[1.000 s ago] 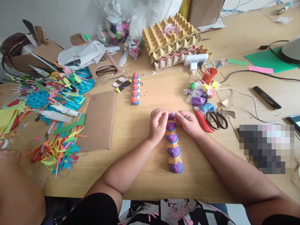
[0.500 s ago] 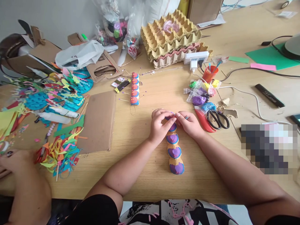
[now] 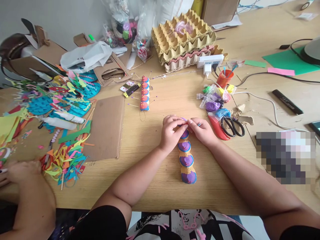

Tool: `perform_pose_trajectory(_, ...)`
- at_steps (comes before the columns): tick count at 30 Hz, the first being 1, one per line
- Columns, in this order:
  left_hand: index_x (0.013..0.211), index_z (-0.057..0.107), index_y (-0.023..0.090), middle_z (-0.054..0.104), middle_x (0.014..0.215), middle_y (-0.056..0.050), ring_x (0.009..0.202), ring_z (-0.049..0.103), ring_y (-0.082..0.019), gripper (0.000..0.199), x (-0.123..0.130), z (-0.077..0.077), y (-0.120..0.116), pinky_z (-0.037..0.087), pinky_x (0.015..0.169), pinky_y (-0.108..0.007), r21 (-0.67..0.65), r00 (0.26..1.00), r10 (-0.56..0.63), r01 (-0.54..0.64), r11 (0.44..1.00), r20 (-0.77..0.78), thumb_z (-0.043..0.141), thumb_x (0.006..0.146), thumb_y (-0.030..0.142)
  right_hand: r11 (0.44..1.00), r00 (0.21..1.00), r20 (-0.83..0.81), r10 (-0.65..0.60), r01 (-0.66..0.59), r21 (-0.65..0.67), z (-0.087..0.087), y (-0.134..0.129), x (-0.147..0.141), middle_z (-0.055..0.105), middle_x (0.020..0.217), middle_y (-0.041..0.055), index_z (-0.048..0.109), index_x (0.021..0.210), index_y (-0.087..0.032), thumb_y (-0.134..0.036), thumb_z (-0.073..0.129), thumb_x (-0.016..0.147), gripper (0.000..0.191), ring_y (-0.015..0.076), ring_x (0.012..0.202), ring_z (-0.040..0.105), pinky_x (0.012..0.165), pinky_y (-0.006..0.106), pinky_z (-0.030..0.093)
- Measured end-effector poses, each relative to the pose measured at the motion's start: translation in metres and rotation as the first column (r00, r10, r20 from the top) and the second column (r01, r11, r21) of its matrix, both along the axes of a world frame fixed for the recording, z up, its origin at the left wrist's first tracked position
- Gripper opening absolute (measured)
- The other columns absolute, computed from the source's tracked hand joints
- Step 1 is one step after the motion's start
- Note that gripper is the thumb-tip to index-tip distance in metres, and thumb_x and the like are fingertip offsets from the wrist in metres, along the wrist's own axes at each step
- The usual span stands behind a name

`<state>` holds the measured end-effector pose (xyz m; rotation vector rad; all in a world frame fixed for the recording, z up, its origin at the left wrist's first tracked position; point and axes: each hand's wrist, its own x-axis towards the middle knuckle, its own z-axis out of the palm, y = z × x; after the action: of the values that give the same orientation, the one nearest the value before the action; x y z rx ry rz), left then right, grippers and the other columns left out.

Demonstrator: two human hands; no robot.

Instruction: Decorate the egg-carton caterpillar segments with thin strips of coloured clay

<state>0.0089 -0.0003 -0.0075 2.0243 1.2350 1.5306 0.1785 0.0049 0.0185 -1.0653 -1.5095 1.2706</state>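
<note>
A strip of egg carton cups [image 3: 186, 161], decorated in purple and blue over a tan base, lies lengthwise in front of me on the wooden table. My left hand [image 3: 173, 131] curls over its far end, thumb and fingers closed on it. From the other side, my right hand [image 3: 200, 130] meets it with thumb and forefinger pinched at the same end. Whatever lies between the right fingertips is hidden. Farther off stands a similar strip in red and blue [image 3: 145, 94], with thin pins sticking out from its sides.
Right of my hands are black-handled scissors [image 3: 232, 126], bagged clay [image 3: 212, 105] and an orange cup [image 3: 224, 78]. Stacked egg trays [image 3: 183, 36] stand behind. On the left lie a cardboard sheet [image 3: 105, 128], paper scraps [image 3: 66, 158] and glue bottles [image 3: 58, 123]; another person's hand [image 3: 23, 171] rests beyond.
Both my hands stay at the strip's far end with only slight finger movement. The other person's hand at left has shifted a little to the right. The view has moved slightly.
</note>
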Motion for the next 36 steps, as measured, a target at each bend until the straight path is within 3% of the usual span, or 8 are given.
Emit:
perform_pose_trajectory(7, 0.093, 0.082, 0.025, 0.078, 0.099, -0.004, 0.106, 0.071, -0.019, 0.021, -0.0009, -0.0024, 0.001, 0.057, 0.106, -0.041, -0.007, 0.999, 0.013, -0.013, 1.0, 0.03, 0.074, 0.101, 0.043, 1.0, 1.0, 0.022, 0.004, -0.005, 0.021, -0.0013, 0.0013, -0.0003, 0.051, 0.061, -0.0006, 0.054, 0.062, -0.021, -0.088, 0.059, 0.089, 0.072, 0.0133, 0.061, 0.043, 0.062, 0.03, 0.039)
perform_pose_trajectory(17, 0.093, 0.082, 0.025, 0.078, 0.097, -0.003, 0.103, 0.072, -0.018, 0.025, -0.0026, 0.0013, 0.0005, 0.057, 0.111, -0.042, -0.023, 0.997, 0.07, -0.069, 0.997, 0.042, 0.072, 0.102, 0.046, 1.0, 0.995, -0.1, -0.02, 0.018, -0.022, -0.0037, 0.0029, 0.0047, 0.054, 0.062, 0.0005, 0.059, 0.061, -0.02, -0.076, 0.067, 0.092, 0.065, 0.0146, 0.063, 0.045, 0.066, 0.032, 0.039)
perform_pose_trajectory(28, 0.099, 0.082, 0.025, 0.08, 0.103, -0.005, 0.11, 0.072, -0.02, 0.017, -0.0022, 0.0017, -0.0006, 0.058, 0.109, -0.042, -0.047, 0.999, 0.006, -0.004, 0.999, 0.041, 0.073, 0.101, 0.04, 0.998, 0.993, -0.119, -0.024, 0.018, -0.058, -0.0047, 0.004, 0.0052, 0.057, 0.064, -0.0016, 0.07, 0.074, -0.019, -0.069, 0.085, 0.08, 0.052, 0.0137, 0.064, 0.048, 0.065, 0.03, 0.039)
perform_pose_trajectory(36, 0.105, 0.082, 0.025, 0.079, 0.105, -0.006, 0.11, 0.071, -0.02, 0.016, -0.0033, 0.0035, -0.0008, 0.058, 0.109, -0.041, -0.028, 0.998, -0.051, 0.051, 0.998, 0.021, 0.068, 0.105, 0.032, 0.994, 0.985, -0.171, -0.016, -0.002, -0.108, -0.0077, 0.0061, 0.0059, 0.058, 0.068, -0.0022, 0.071, 0.081, -0.019, -0.068, 0.087, 0.079, 0.052, 0.0127, 0.065, 0.047, 0.065, 0.029, 0.04)
